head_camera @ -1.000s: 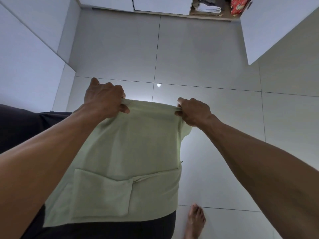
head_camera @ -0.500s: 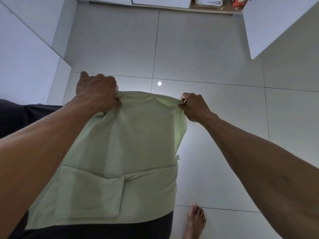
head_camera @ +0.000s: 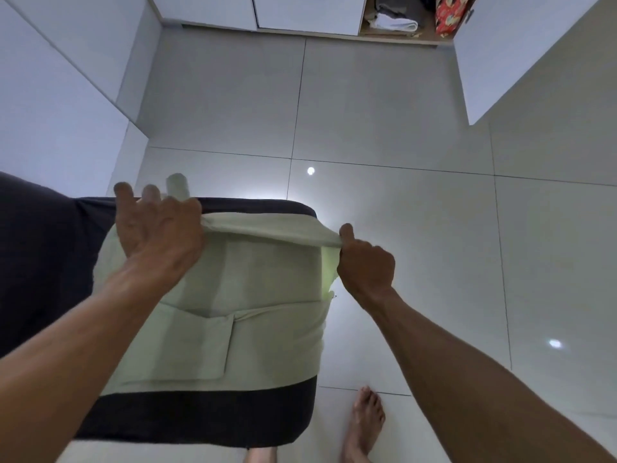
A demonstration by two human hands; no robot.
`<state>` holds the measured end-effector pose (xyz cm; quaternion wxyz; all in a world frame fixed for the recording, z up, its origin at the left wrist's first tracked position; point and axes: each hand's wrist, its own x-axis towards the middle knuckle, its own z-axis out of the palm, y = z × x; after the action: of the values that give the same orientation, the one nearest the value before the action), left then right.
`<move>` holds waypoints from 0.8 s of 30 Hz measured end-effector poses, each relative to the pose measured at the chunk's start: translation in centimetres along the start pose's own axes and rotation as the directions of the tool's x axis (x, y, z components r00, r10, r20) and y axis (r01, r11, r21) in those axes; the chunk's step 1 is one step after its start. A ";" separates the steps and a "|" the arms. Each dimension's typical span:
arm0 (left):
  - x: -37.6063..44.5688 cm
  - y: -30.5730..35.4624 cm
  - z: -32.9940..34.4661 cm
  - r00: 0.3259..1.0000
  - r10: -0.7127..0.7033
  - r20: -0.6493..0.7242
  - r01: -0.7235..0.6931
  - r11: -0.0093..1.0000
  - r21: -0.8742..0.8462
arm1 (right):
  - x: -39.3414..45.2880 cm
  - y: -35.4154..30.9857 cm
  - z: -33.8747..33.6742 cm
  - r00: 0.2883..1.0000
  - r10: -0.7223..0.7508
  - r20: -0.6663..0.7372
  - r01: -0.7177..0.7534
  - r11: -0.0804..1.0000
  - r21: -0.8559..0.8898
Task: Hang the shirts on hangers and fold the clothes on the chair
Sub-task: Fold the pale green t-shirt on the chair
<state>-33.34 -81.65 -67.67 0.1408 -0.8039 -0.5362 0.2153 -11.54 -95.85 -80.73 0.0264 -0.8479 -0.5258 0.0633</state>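
Pale green cloth, a folded garment (head_camera: 240, 315) with 1 patch pocket, lay on the dark chair seat (head_camera: 200, 419). The left hand (head_camera: 157, 232) rested on its far left corner, fingers spread and nearly straight. The right hand (head_camera: 364, 262) pinched the far right corner, fingers curled, lifting that edge slightly.

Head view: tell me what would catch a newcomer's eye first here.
The pale green garment spread over the dark chair seat at centre draws the eye first. The left hand lies on its far left corner with fingers spread, while the right hand pinches the folded far edge. At the top, an open cupboard shelf holds folded clothes beside a red patterned item.
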 end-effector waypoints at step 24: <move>-10.7 -1.3 6.0 0.995 -0.091 0.030 0.094 0.986 -0.134 | -7.5 -4.8 -0.3 0.993 -0.101 0.061 0.097 0.993 0.067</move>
<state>-40.97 -91.00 -70.22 0.0894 -0.7832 -0.5880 0.1812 -19.10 -100.44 -79.27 0.0398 -0.8169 -0.5656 0.1062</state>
